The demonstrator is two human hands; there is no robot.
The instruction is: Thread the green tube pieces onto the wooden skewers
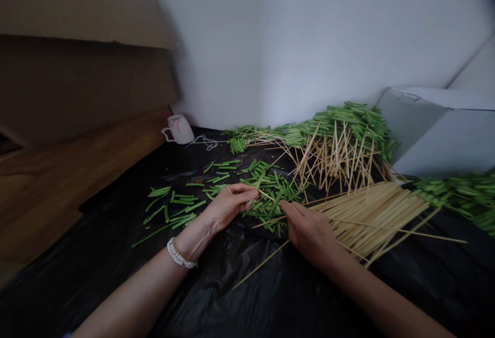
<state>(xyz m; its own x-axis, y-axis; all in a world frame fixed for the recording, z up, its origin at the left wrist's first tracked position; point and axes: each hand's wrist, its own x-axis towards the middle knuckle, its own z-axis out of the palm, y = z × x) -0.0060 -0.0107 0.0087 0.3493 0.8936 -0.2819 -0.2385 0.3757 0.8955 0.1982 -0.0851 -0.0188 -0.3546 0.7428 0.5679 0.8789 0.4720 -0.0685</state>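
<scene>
The left hand (231, 205), with a pearl bracelet (180, 255) on its wrist, is near the middle of the surface (232, 302), which is covered with a black plastic sheet. Its thumb and fingers are pressed together on one end of a thin skewer (266, 194). The skewer points to the right, over a loose heap of green stem pieces (270, 198) that lies just behind both hands.

The right hand (309, 230) lies palm down just beside the left one. Its fingers are stretched toward the green stem pieces, and it is not possible to tell if they grip anything.

A bundle of bare skewers (373, 214) lies to the right of the right hand and touches it. Toward the far edge, by the wall, there is a pile of finished sticks (340, 134) with green pieces on them. More green pieces (462, 193) are at the right edge, in front of a white box (444, 137). A cup (178, 128) lies on its side near the far left corner, under a cardboard box (77, 80).
</scene>
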